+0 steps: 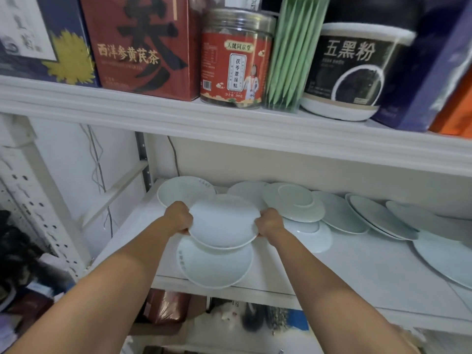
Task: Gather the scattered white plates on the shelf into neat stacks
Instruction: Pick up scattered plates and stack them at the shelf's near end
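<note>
Over the shelf (pixel 357 272), left hand (pixel 178 217) and right hand (pixel 270 223) hold a white plate (pixel 223 221) in closed grips by opposite rims, which next probably needs centring onto the lower plate (pixel 215 267).

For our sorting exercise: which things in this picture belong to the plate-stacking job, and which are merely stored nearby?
Belong to the job:
held plate, gripped at opposite edges by the left hand and right hand
front plate
back plate
upturned plate
overlapping plates
shelf

Just lying about, on the shelf above:
blue box
red box
jar
green sachets
black tub
</note>
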